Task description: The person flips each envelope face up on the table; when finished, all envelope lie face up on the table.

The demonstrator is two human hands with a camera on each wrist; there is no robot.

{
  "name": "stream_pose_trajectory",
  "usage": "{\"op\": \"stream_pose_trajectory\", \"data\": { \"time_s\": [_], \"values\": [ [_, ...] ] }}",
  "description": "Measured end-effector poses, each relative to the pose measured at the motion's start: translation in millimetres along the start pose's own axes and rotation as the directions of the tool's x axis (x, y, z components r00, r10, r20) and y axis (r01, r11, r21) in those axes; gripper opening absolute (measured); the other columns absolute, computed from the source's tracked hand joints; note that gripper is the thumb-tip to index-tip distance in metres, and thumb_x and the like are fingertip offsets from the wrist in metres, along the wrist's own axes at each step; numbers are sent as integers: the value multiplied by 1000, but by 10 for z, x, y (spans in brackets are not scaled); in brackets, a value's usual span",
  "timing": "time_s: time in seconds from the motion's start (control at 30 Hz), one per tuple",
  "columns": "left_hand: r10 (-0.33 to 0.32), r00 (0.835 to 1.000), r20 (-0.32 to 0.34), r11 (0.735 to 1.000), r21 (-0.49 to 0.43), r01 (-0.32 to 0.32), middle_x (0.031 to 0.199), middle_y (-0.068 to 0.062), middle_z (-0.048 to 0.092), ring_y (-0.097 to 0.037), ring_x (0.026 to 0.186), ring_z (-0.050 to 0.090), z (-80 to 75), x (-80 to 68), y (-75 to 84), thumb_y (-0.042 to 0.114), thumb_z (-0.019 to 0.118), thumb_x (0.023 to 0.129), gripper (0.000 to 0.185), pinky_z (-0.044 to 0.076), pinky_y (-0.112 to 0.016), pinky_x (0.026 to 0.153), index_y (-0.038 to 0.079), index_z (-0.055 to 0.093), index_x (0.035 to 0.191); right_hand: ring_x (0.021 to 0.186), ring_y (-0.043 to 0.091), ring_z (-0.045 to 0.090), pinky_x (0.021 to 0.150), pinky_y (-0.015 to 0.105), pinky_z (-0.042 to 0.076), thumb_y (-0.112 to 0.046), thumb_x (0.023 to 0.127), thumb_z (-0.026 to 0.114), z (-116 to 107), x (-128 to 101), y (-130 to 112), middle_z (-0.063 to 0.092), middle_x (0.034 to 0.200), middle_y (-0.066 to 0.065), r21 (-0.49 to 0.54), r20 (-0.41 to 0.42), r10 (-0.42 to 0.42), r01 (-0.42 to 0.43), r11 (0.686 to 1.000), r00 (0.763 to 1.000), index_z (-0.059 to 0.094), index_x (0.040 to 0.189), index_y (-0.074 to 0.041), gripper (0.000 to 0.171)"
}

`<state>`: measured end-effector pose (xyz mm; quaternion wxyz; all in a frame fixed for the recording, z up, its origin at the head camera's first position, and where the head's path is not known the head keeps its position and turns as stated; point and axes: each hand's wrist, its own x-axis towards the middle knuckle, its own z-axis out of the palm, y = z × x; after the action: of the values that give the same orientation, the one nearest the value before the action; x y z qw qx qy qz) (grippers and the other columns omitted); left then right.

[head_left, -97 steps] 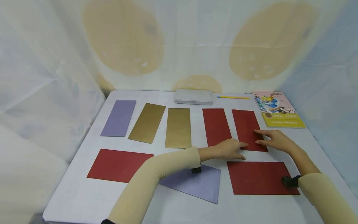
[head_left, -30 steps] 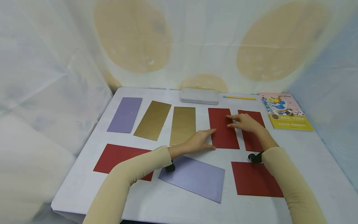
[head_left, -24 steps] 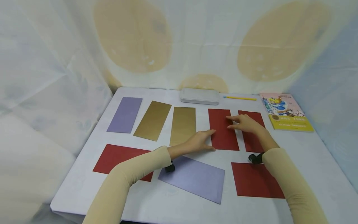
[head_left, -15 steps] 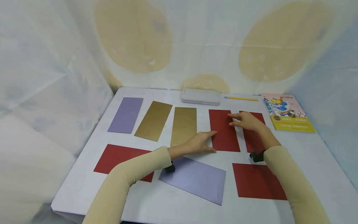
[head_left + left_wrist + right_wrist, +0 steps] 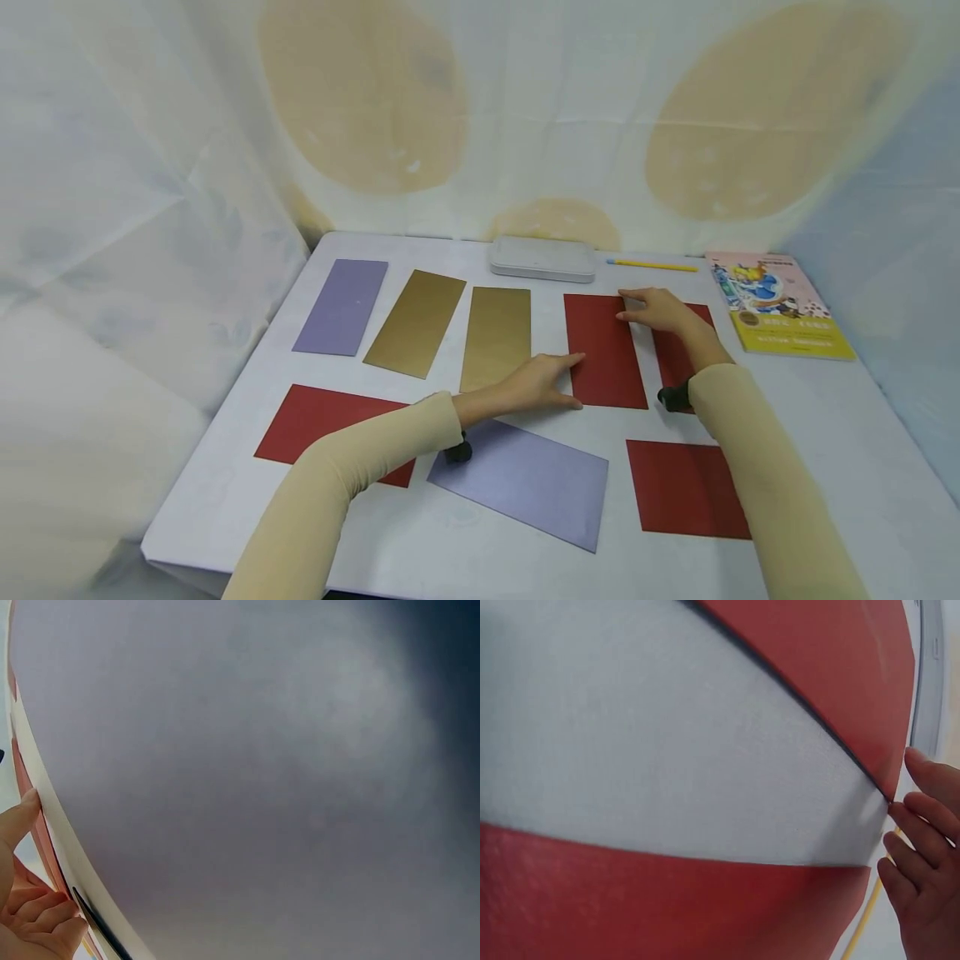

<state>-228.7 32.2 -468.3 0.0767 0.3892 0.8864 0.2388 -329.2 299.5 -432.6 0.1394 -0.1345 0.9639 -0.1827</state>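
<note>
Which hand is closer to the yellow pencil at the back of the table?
Right hand, just in front of the yellow pencil. Left hand lies farther forward and left.

The print on the book's cover (image 5: 780, 304) is too small to read.

book (image 5: 780, 304) cover print too small to read, right forearm hiding part of far-right red sheet (image 5: 675, 358)

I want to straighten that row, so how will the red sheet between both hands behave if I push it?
The red sheet lies perfectly flat and looks thin, so it probably slides easily on the smooth table. Pushed from one edge it may buckle or pivot; the left hand and right hand at opposite corners suit that.
</note>
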Motion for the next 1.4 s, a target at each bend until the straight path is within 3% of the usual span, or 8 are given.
{"op": "stream_pose_trajectory", "data": {
  "time_s": [0.3, 0.53, 0.87, 1.4],
  "values": [
    [-4, 1000, 5, 1000, 27, 4, 133, -8, 58, -12, 120, 55, -2, 23, 10, 34, 79, 81, 78, 39, -16, 97, 2, 44, 143, 130, 50, 35, 103, 62, 30, -33, 95, 61, -4, -15, 15, 38, 142, 33, 21, -39, -12, 13, 1000, 999, 42, 143, 1, 62],
    [-24, 999, 35, 1000, 9, 24, 135, -9, 57, -12, 121, 54, -16, 13, 40, 35, 77, 83, 78, 39, -17, 97, 3, 42, 145, 128, 50, 38, 101, 62, 33, -34, 96, 60, -17, -48, 67, 39, 144, 30, 111, -47, 14, -8, 994, 999, 42, 145, -3, 61],
    [-26, 999, 20, 999, 37, 25, 134, -8, 58, -13, 122, 54, -1, 9, 36, 41, 80, 78, 86, 38, -17, 98, 3, 42, 145, 131, 43, 40, 102, 59, 33, -39, 94, 63, -167, -174, 17, 42, 145, 21, 261, -160, 0, 43, 964, 987, 45, 145, -7, 63],
    [-17, 1000, -9, 1000, 25, 17, 134, -8, 57, -11, 121, 54, 0, -15, 82, 40, 80, 78, 83, 41, -15, 95, 1, 44, 143, 137, 37, 34, 105, 55, 33, -44, 89, 67, -213, -299, -89, 39, 150, 11, 394, -201, 11, 71, 916, 980, 40, 149, -14, 72]
  ]
}}
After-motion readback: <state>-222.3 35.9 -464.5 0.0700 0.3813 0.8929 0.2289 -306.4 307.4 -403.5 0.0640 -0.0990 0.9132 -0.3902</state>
